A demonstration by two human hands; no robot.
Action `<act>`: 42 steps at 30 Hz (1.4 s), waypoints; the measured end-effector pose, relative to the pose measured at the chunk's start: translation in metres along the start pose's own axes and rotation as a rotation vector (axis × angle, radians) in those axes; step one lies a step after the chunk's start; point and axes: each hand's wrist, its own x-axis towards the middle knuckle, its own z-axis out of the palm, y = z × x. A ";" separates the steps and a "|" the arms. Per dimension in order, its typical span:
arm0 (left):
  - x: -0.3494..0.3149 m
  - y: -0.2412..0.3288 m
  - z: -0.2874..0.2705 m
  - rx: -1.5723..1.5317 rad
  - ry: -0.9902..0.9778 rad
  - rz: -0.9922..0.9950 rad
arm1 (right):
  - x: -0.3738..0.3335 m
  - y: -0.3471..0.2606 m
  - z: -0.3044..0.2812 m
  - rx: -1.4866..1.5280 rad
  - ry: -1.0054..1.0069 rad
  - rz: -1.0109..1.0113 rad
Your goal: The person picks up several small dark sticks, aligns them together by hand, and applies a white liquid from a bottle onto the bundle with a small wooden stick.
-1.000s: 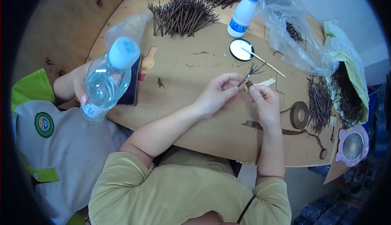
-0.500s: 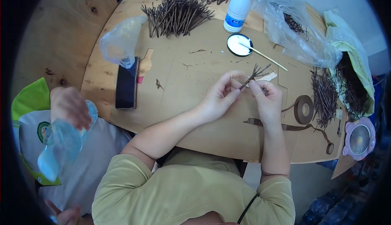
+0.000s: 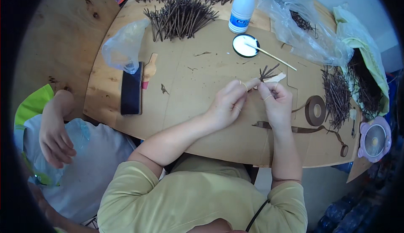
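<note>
A small brown branched twig, its prongs fanned up and to the right, is held over the cardboard. My left hand is closed, its fingertips pinching the twig's stem, which is mostly hidden by the fingers. My right hand pinches at the base of the prongs with thumb and finger. Pale bands circle fingers on both hands. Beside my right hand lies a torn white scrap. A brown tape strip runs under my right wrist, near a roll of brown tape.
Bundled brown twigs stand at the back, near a white bottle and a dish of white paste with a stick. A phone lies left. Loose twigs and a pink fan are right. Another person's hand hangs at left.
My left fingers have moved up the stem, closer to the prongs and my right hand. The other person's hand has lowered, and the clear bluish object at it is less visible.
</note>
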 end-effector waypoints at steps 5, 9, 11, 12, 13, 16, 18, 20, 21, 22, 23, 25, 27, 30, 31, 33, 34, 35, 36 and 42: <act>-0.002 0.001 -0.001 -0.002 -0.016 -0.031 | -0.001 -0.004 -0.001 0.023 -0.025 0.049; -0.001 0.003 0.000 -0.281 -0.034 -0.173 | -0.001 -0.003 -0.003 0.111 -0.061 0.020; 0.000 0.006 0.000 -0.521 -0.052 -0.327 | 0.001 -0.003 -0.005 0.166 -0.081 0.006; 0.000 0.007 -0.001 -0.629 -0.068 -0.399 | 0.001 -0.004 -0.004 0.219 -0.089 0.033; 0.001 0.007 -0.002 -0.736 -0.085 -0.470 | 0.002 -0.005 -0.004 0.272 -0.098 0.060; -0.002 0.004 -0.004 -0.965 -0.115 -0.593 | 0.002 -0.004 -0.003 0.373 -0.133 0.088; -0.002 0.003 -0.004 -1.046 -0.127 -0.626 | 0.003 0.001 -0.005 0.414 -0.150 0.069; -0.002 0.004 -0.005 -1.086 -0.135 -0.640 | 0.003 0.008 -0.010 0.446 -0.156 0.029; -0.002 0.003 -0.005 -1.056 -0.141 -0.622 | 0.002 0.007 -0.009 0.444 -0.139 0.028; -0.002 0.003 -0.004 -1.025 -0.146 -0.603 | 0.001 0.006 -0.007 0.442 -0.123 0.027; -0.001 0.002 -0.004 -0.995 -0.152 -0.584 | 0.000 0.005 -0.007 0.441 -0.106 0.025; 0.000 0.006 -0.002 -0.916 -0.085 -0.458 | 0.001 0.006 -0.009 0.438 -0.094 0.043; 0.000 0.008 -0.002 -0.859 -0.073 -0.436 | 0.000 0.006 -0.009 0.416 -0.080 0.042; -0.002 0.008 -0.002 -0.942 -0.102 -0.564 | -0.003 0.000 -0.009 0.363 -0.080 0.030; -0.003 0.005 -0.002 -1.059 -0.089 -0.610 | -0.003 -0.004 -0.011 0.350 -0.095 0.039; -0.004 0.005 -0.003 -1.231 -0.080 -0.672 | -0.004 -0.007 -0.012 0.334 -0.101 0.049; -0.004 0.006 -0.004 -1.286 -0.084 -0.688 | -0.004 -0.008 -0.011 0.331 -0.093 0.049; -0.003 0.007 -0.005 -1.341 -0.087 -0.705 | -0.005 -0.008 -0.011 0.328 -0.086 0.050; -0.004 0.006 -0.005 -1.400 -0.115 -0.692 | -0.004 -0.007 -0.011 0.331 -0.094 0.041; -0.004 0.001 -0.003 -1.516 -0.169 -0.697 | -0.005 0.003 -0.006 0.471 -0.061 0.069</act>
